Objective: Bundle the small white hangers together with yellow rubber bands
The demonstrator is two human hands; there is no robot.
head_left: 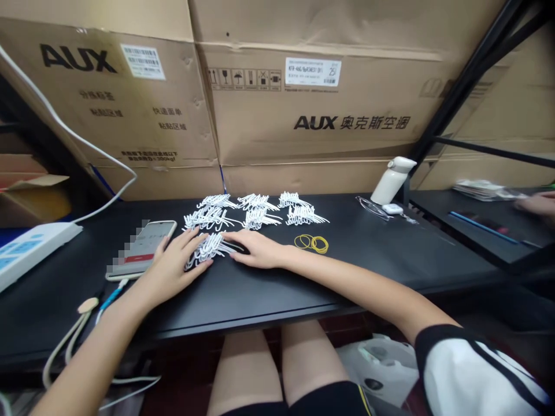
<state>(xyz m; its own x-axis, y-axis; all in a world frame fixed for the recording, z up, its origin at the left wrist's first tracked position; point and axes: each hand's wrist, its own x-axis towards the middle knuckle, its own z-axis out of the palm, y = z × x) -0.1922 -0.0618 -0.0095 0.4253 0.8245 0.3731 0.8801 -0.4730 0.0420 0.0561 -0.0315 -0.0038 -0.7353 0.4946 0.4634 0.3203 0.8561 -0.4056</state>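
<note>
A bundle of thin white hooks (210,247) with curved ends lies on the black table near its front. My left hand (180,260) wraps its left side, with the fingers at the back and the thumb along the front. From the right, my right hand (256,248) holds the straight ends between index finger and thumb. Behind my hands lie several similar bundles in two rows, among them a left one (208,218), a middle one (260,218) and a right one (306,215). Yellow rubber bands (319,244) rest to the right of my right hand.
A phone (145,248) lies left of my left hand, with a cable (113,294) near it. A white power strip (34,245) is farther left. At the back right stand a white bottle (391,180), glasses (373,208) and an earbud case (392,209). Another person's hand (537,202) shows far right.
</note>
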